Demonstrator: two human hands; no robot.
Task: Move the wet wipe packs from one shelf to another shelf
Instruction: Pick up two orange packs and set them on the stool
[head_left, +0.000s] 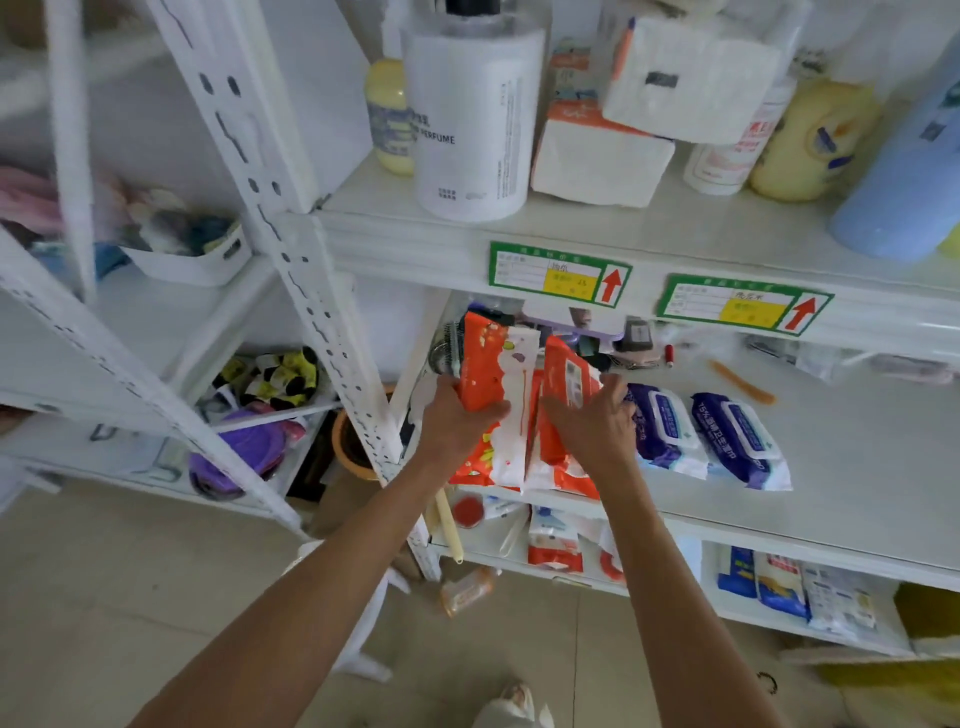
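Orange-and-white wipe packs: two stood tilted at the middle shelf's (857, 467) front left edge.
Left hand (457, 410): grasped the left orange pack (485, 364) around its lower half.
Right hand (592, 415): fingers spread, pressed on the right orange pack (566, 384); grip unclear.
Blue wipe packs (701, 436): two lay flat just right of the right hand.
Upper shelf (571, 228): above both hands, holding a white perfume bottle (472, 114).

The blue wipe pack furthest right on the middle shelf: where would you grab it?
Probably across its narrow width, near the middle. The right blue wipe pack lies flat and alone on the middle shelf, its long side running front to back. Come from the front and above; that side is open.
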